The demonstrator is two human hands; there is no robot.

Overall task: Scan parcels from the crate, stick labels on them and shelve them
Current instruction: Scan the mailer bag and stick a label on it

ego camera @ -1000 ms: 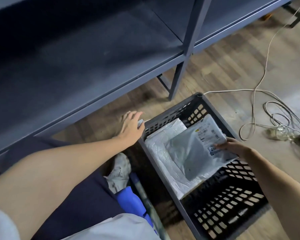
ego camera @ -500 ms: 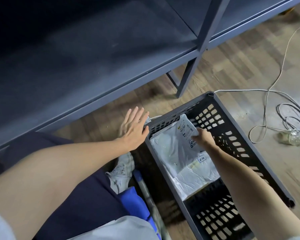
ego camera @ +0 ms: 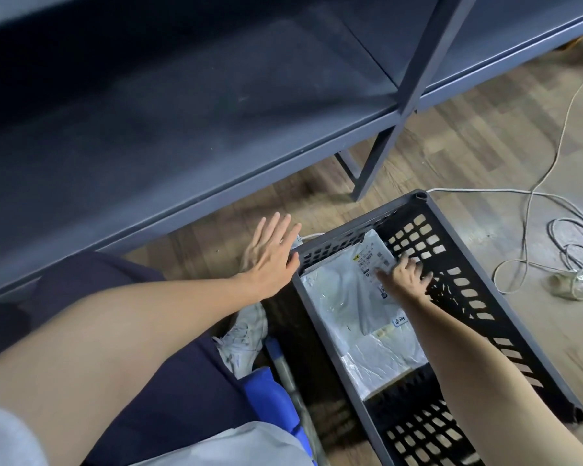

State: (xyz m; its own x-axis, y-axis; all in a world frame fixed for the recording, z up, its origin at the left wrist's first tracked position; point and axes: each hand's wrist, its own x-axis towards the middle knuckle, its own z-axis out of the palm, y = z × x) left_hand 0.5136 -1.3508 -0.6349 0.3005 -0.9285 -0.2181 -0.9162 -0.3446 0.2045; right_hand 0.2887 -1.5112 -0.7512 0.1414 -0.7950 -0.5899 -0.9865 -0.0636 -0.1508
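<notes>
Right hand (ego camera: 405, 276) now further along the grey parcel (ego camera: 347, 297), fingers spread flat (left hand (ego camera: 270, 260) splayed on crate (ego camera: 468, 294) rim)

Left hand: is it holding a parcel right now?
No, the left hand lies flat with straight fingers against the corner of the crate, while the parcels lie inside the crate.

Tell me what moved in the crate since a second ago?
The right hand slid the top parcel toward the crate's far left corner and now lies on its label. The left hand opened flat against the rim. The lower parcel stayed.
</notes>
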